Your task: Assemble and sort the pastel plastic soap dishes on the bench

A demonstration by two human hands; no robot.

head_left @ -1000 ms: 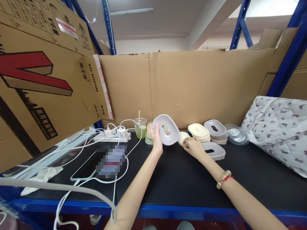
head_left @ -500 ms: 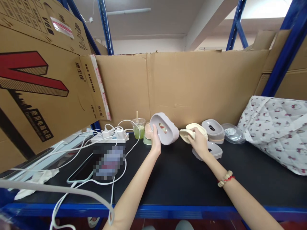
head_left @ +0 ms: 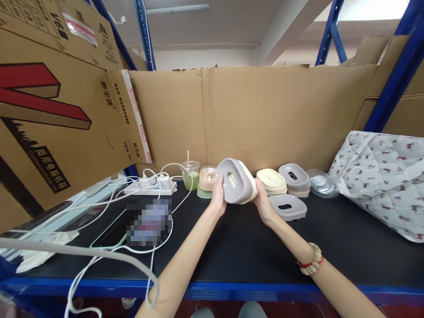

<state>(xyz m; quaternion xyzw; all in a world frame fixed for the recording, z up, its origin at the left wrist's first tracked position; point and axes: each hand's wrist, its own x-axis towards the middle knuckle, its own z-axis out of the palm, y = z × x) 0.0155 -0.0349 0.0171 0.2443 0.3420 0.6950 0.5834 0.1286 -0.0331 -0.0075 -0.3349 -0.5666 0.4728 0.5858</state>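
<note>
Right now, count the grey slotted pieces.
3 visible: the held grey piece, in the left hand; the top grey piece, on the stack right of the cream pile; the loose grey piece, in front of that stack. Others may be hidden.

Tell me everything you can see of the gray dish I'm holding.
The gray dish looks like smooth plastic, rounded at the corners, with an oblong slot through which cream shows. It's tilted above the black table, its slotted face turned roughly toward you. Your left hand grips it; a cream piece, held by your right hand, sits against its back.
</note>
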